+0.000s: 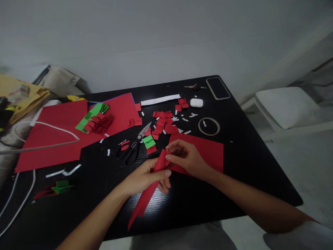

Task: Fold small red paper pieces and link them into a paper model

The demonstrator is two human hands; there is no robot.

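A folded strip of red paper (pixel 149 194) slants over the near part of the black table. Around its middle my left hand (pixel 149 176) is closed, thumb on top. My right hand (pixel 186 158) pinches the strip's upper end between thumb and fingers. Beneath my right hand lies a flat red sheet (pixel 210 152). Black scissors (pixel 134 146) rest partly open to the left of my hands, beside a small green folded piece (pixel 149 142). Beyond my hands is a pile of small red folded pieces (pixel 161 122) with white paper scraps among them.
Large red sheets (pixel 56 133) and green strips (pixel 90 116) cover the left side, crossed by a white cable (pixel 52 147). Toward the back are a white strip (pixel 160 100), a white case (pixel 196 102), keys (pixel 195 86) and a phone (pixel 218 88). A tape ring (pixel 208 126) lies right.
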